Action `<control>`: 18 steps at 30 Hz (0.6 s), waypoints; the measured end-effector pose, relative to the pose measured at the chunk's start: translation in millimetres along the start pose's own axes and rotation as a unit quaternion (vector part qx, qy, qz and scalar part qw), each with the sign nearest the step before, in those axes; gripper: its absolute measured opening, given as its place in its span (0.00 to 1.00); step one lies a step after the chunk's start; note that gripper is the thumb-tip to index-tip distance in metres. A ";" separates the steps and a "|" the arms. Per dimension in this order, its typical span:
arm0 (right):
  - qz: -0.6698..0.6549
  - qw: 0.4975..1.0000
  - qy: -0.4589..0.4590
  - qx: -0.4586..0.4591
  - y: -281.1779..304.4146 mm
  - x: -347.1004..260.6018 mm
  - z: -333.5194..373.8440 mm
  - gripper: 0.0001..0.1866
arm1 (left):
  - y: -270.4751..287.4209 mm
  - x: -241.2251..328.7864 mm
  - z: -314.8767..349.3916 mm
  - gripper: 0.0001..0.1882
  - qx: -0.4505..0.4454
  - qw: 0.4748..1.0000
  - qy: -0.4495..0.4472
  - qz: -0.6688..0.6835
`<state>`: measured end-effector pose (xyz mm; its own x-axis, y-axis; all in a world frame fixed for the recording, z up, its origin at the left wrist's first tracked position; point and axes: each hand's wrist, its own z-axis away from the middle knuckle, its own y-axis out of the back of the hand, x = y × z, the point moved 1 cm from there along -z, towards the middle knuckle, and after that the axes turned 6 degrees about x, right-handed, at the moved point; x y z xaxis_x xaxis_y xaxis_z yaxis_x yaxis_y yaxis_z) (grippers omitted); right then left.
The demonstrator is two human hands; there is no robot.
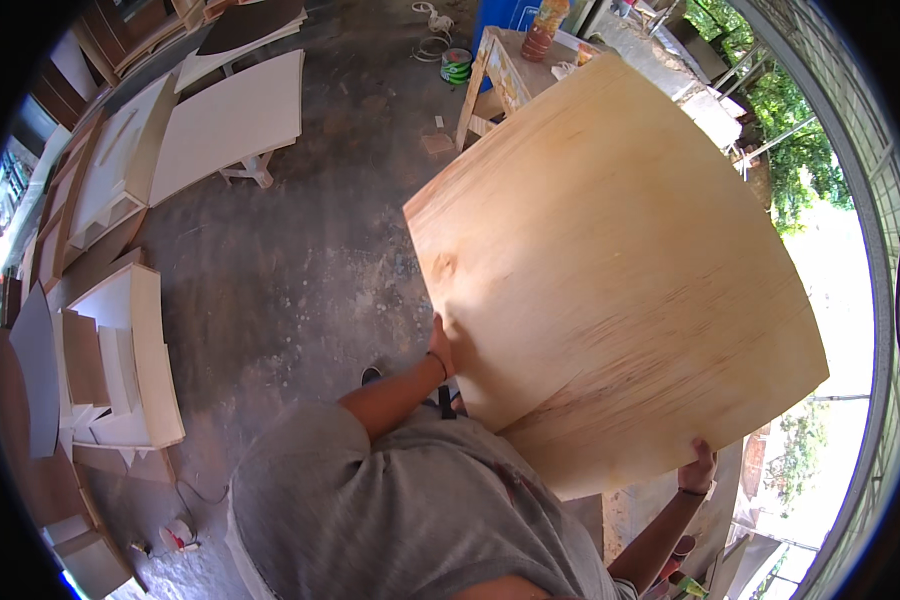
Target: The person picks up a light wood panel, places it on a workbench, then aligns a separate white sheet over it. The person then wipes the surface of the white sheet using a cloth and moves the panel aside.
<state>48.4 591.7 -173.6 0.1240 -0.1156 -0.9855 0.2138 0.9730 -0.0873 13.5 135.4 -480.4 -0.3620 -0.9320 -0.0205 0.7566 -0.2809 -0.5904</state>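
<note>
A large pale plywood sheet point(620, 260) with streaky grain and a knot near its left edge fills the right half of the head view, held up in front of my body. My left hand point(440, 345) grips its left edge, the fingers partly hidden by the sheet. At the near edge, toward the right, my right hand point(700, 466) is wrapped round the board with the fingertips showing on its face. Each wrist wears a dark band. What lies behind the sheet is mostly hidden.
A wooden workbench point(510, 75) with a reddish bottle point(543, 35) stands beyond the board. White panels point(230, 115) rest on supports at the far left. Box-like wooden pieces point(120, 360) stand on the left. A green can point(456, 66) sits on the floor. Wire mesh point(860, 120) runs along the right.
</note>
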 end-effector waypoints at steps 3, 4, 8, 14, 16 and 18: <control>-0.065 0.998 -0.013 0.008 67.4 35.6 -28.1 0.27 | -30.9 -6.8 -8.0 0.45 -0.034 0.999 -0.035 -0.020; -0.079 0.997 -0.013 0.012 84.0 45.8 -37.5 0.26 | -47.5 -10.4 -8.4 0.46 -0.053 0.997 -0.049 -0.022; -0.150 0.988 -0.038 0.031 139.1 67.7 -65.7 0.25 | -129.6 -46.2 0.1 0.51 -0.083 0.994 0.027 -0.068; -0.215 0.971 -0.080 0.065 158.9 101.8 -120.3 0.24 | -158.2 -59.6 -4.8 0.47 -0.056 0.992 -0.069 -0.093; -0.222 0.969 -0.087 0.065 165.5 109.2 -129.2 0.24 | -161.9 -65.3 -17.6 0.46 -0.041 0.988 -0.085 -0.119; -0.225 0.966 -0.113 0.059 173.9 122.1 -137.1 0.24 | -160.5 -69.0 -31.2 0.45 -0.018 0.985 -0.099 -0.139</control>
<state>-32.2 774.1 -329.1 0.1985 -0.5746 -0.7940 0.4032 0.7863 -0.4682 -100.0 251.9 -409.5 -0.4362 -0.8478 0.3017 0.6229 -0.5264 -0.5787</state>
